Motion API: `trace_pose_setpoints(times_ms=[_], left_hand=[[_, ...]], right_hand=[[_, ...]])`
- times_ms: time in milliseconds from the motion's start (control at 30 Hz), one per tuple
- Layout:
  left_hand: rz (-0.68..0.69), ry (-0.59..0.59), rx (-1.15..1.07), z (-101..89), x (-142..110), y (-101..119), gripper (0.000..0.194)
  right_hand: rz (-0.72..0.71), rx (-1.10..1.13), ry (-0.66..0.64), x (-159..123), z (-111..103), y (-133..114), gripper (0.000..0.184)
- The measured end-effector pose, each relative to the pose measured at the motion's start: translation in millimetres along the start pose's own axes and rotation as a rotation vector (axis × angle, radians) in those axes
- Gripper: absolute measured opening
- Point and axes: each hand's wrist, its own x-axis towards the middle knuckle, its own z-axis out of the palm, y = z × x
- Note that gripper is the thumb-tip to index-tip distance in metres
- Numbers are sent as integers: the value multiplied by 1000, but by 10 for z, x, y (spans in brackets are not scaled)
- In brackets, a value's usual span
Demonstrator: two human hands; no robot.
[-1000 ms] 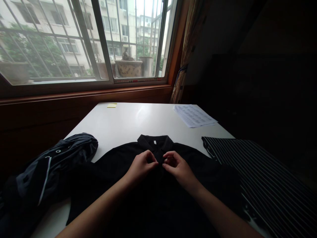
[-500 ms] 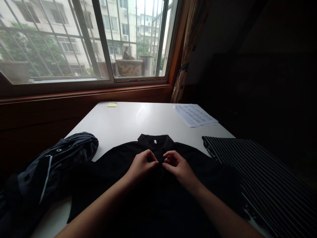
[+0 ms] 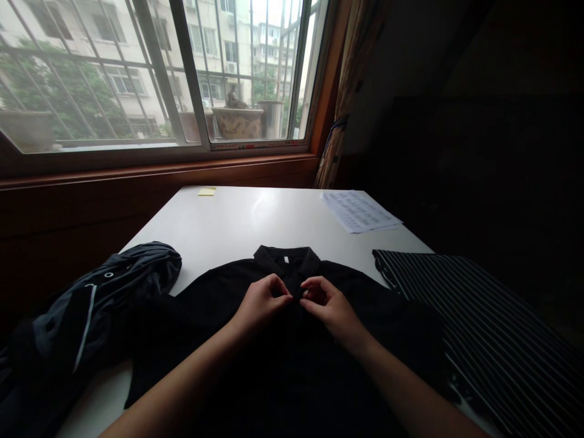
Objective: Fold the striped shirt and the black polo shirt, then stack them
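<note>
A black polo shirt (image 3: pixel 356 283) lies spread front side up, its collar (image 3: pixel 311 261) toward the window and a small white label inside the neck. Just below the collar, my left hand (image 3: pixel 269 297) pinches the front placket between thumb and forefinger. Facing it from the other side, my right hand (image 3: pixel 329 307) has thumb and fingers curled together on the placket's other edge. The fingertips of both hands are close but slightly apart. Any button between them is too dark and small to make out.
Left of the shirt is a crumpled dark grey garment (image 3: pixel 146 267); on the right lies a dark striped cloth (image 3: pixel 456 292). The white table (image 3: pixel 228 225) bears a yellow sticky note (image 3: pixel 207 191) and printed sheets (image 3: pixel 360 212) near its far edge. Behind stands a barred window (image 3: pixel 205 79).
</note>
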Motion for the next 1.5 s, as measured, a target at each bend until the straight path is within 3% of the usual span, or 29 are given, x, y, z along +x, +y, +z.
trace_pose_setpoints(times_ms=[333, 667, 933, 1233, 1500], left_hand=[[13, -4, -15, 1, -6, -22, 7], [20, -4, 16, -2, 4, -16, 6], [12, -6, 30, 0, -9, -20, 6], [12, -3, 24, -5, -5, 2, 6], [3, -10, 3, -5, -8, 5, 9]], right_hand=[[3, 26, -43, 12, -24, 21, 29], [-3, -264, -22, 6, 63, -52, 24], [69, -209, -34, 36, 24, -5, 26], [133, 27, -39, 77, 5, 19, 31], [87, -73, 46, 32, 51, -13, 29]])
